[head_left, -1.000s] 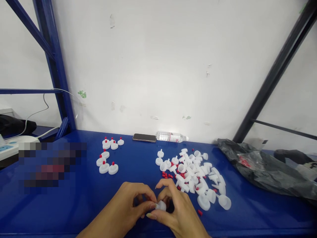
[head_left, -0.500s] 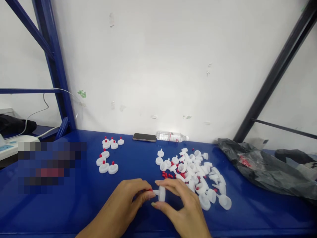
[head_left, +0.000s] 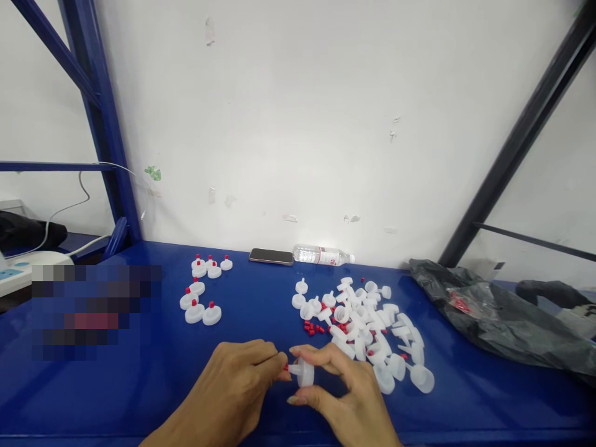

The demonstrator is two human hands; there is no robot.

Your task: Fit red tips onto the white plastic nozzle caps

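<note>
My right hand (head_left: 344, 391) grips a white plastic cap (head_left: 305, 374) on its side, spout pointing left. My left hand (head_left: 237, 388) pinches a small red plug (head_left: 285, 367) at the tip of that spout. Both hands hover low over the blue table (head_left: 261, 316) near its front edge. A pile of loose white caps (head_left: 367, 326) lies just right of my hands, with several loose red plugs (head_left: 313, 328) at its left side. Finished white caps with red tips (head_left: 202, 295) stand in a group at the left.
A phone (head_left: 270, 256) and a lying water bottle (head_left: 322, 254) rest against the white wall. A black plastic bag (head_left: 503, 316) covers the table's right part. Blue shelf posts (head_left: 100, 118) and a white cable (head_left: 69, 211) are at the left.
The cap has turned from facing me to lying sideways with its spout toward my left hand. My left fingers have brought the red plug to the spout tip. The hands shifted slightly lower.
</note>
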